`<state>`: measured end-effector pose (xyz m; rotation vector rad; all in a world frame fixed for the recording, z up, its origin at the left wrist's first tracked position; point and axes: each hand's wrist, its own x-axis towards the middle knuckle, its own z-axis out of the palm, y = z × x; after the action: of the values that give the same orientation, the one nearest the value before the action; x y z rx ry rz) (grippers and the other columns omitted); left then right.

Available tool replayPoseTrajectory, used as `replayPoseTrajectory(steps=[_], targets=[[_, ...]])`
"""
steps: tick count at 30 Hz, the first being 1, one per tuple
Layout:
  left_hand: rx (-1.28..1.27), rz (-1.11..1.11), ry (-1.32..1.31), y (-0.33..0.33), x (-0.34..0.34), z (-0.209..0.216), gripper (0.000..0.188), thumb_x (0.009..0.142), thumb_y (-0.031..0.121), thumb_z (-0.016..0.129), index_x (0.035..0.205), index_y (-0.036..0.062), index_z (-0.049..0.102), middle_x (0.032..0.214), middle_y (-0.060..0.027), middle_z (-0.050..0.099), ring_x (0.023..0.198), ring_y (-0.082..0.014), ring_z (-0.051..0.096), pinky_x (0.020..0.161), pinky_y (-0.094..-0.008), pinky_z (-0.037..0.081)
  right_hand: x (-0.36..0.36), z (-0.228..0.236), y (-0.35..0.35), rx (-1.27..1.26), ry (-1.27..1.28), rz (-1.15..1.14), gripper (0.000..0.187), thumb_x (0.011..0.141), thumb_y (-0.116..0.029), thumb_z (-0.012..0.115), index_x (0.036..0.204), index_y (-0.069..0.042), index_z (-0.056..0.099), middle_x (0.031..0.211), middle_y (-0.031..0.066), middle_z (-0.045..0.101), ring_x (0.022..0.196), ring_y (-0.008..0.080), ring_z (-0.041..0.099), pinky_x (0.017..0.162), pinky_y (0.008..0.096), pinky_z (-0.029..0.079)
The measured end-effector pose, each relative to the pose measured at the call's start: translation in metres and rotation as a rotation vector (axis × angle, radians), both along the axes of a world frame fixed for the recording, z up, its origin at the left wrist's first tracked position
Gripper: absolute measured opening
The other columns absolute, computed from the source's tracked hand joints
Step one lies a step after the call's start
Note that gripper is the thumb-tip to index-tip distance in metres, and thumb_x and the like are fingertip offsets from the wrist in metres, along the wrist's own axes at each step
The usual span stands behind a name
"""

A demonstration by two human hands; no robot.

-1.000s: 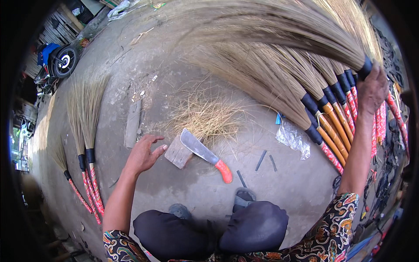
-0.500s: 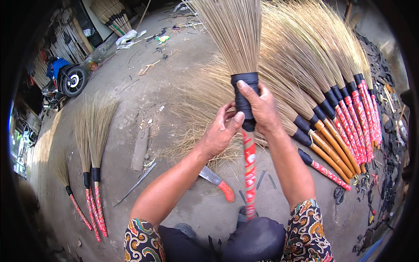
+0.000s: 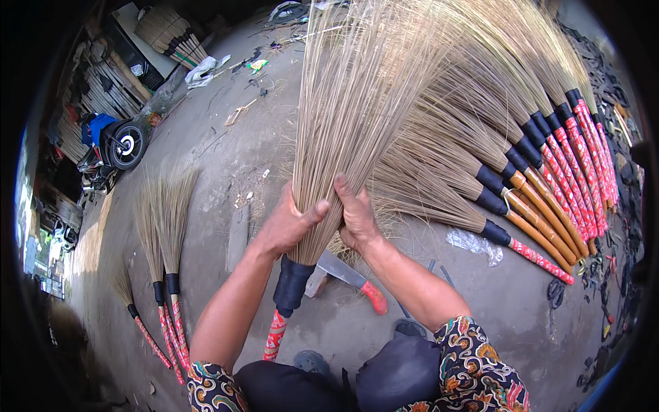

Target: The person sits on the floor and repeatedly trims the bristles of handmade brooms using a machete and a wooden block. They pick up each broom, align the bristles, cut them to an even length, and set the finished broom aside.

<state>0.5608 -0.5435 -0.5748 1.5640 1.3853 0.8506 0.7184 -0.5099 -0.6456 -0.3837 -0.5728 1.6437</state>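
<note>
A broom of thin dry straw stands upright before me, its bristles fanning out at the top. My left hand wraps round the left side of the bristles, just above the black binding. My right hand grips their right side, its thumb lying along the straw. Below the binding runs a red-and-white wrapped handle, its lower end out of sight by my left leg. Beneath my right forearm lies a broad-bladed knife with an orange-red handle, its blade partly hidden behind the broom.
Many similar brooms lie fanned out on the right, with red-patterned or brown handles. Several more lie at the left. A clear plastic piece and black strips are on the floor. A motorcycle stands far left.
Both hands have moved from the black binding up onto the bristles. The broom has come lower and shifted left, its binding now below my hands. More of the bristles show.
</note>
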Motion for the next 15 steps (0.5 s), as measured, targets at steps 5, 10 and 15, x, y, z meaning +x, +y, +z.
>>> replayPoseTrajectory(steps=[5,10,15], targets=[[0.000,-0.231,-0.050,0.050,0.020,0.036,0.115,0.079,0.070,0.082,0.157,-0.0011,0.038,0.146,-0.0180,0.057,0.138,-0.0274,0.052,0.114,-0.0426,0.044,-0.021,-0.016,-0.062,0.107,-0.210,0.145,0.093,0.088,-0.041,0.087,0.152,0.001,0.035,0.138,0.0146,0.058,0.129,0.0248,0.059,0.112,0.0414,0.048],[-0.133,-0.106,0.064,0.072,0.036,0.037,0.079,0.081,0.029,0.090,0.144,-0.0006,0.053,0.121,-0.0167,0.070,0.108,-0.0246,0.068,0.094,-0.0373,0.056,-0.028,-0.016,-0.090,0.283,-0.560,0.335,0.085,0.092,-0.037,0.082,0.152,0.003,0.036,0.142,0.0168,0.055,0.134,0.0263,0.055,0.115,0.0434,0.045],[-0.288,-0.023,0.505,0.072,0.004,0.012,0.033,0.091,0.022,0.074,0.112,-0.0027,0.070,0.086,-0.0125,0.073,0.080,-0.0231,0.070,0.074,-0.0433,0.055,-0.018,-0.045,-0.063,0.415,-0.778,0.549,0.102,0.087,-0.059,0.081,0.156,0.003,0.037,0.140,0.0233,0.059,0.131,0.0325,0.058,0.114,0.0457,0.044]])
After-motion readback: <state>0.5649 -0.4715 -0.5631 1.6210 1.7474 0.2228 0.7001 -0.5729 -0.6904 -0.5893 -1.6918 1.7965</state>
